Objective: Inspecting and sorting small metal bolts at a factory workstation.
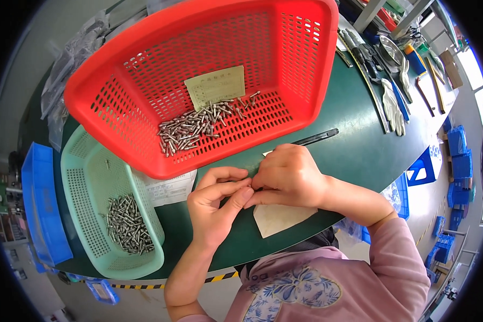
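My left hand [219, 201] and my right hand [287, 174] meet fingertip to fingertip over the green table. Both are closed in a pinch around something small that the fingers hide. Under my right hand lies a pale sheet of cloth or paper [279, 219]. Beyond the hands a large red basket [241, 147] holds a heap of small metal pins [196, 129] and a yellowish paper tag [216, 88]. To the left, a light green basket [112, 265] contains another pile of similar metal pins [127, 225], with one lying apart.
A dark slim tool [316, 137] lies just past my right hand. White gloves [393, 107] and long hand tools rest at the far right. A printed sheet [172, 188] sits partly under the red basket. A blue bin [45, 204] stands at the left.
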The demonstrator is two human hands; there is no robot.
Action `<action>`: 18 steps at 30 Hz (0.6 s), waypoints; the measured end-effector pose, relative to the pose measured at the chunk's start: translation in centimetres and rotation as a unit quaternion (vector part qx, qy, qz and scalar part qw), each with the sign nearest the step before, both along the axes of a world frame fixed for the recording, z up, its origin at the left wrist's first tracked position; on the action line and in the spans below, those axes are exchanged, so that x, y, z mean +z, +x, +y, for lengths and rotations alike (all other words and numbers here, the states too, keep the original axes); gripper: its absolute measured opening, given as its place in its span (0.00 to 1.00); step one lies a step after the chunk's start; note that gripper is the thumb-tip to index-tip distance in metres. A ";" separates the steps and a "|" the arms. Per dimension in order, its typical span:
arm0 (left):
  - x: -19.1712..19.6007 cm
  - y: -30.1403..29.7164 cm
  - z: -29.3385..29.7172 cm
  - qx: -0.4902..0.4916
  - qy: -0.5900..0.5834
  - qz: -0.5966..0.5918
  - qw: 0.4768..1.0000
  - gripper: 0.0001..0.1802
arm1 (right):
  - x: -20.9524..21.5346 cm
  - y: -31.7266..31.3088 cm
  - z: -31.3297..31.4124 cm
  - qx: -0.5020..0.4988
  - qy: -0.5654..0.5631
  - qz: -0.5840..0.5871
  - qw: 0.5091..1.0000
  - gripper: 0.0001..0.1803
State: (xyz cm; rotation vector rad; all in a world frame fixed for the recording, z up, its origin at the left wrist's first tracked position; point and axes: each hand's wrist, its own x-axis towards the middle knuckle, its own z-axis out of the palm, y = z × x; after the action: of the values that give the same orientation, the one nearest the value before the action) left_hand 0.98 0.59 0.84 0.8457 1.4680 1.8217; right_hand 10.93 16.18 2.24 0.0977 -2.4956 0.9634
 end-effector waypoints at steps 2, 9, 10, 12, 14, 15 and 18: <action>0.1 0.0 -0.1 -0.010 -0.011 0.008 1.000 0.06 | -0.2 0.0 0.2 0.020 0.096 0.078 0.992 0.16; -0.3 -0.4 -0.7 -0.043 0.004 -0.228 0.973 0.05 | 1.0 -0.3 0.3 -0.008 0.102 0.122 0.987 0.24; -0.4 -0.4 -0.8 -0.040 0.003 -0.228 0.973 0.05 | 0.8 -0.4 0.3 -0.005 0.101 0.123 0.987 0.24; -0.6 -0.2 -0.9 -0.063 0.013 -0.289 0.955 0.05 | 0.2 -0.7 0.5 0.026 0.086 0.159 0.983 0.23; -0.3 -0.1 -0.9 -0.058 0.016 -0.322 0.945 0.05 | 0.1 -0.7 0.3 0.017 0.088 0.158 0.983 0.23; -0.2 0.0 -0.8 -0.054 0.021 -0.353 0.934 0.05 | 0.1 -0.7 0.3 0.008 0.092 0.158 0.983 0.23; -0.2 0.3 -0.6 -0.042 0.019 -0.372 0.927 0.08 | 0.3 -0.6 0.1 -0.007 0.111 0.135 0.985 0.18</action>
State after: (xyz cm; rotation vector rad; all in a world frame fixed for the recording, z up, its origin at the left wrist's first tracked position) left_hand 1.26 -0.03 0.67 0.1675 0.8873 1.8148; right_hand 10.30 16.24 2.53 0.2636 -2.3370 0.6153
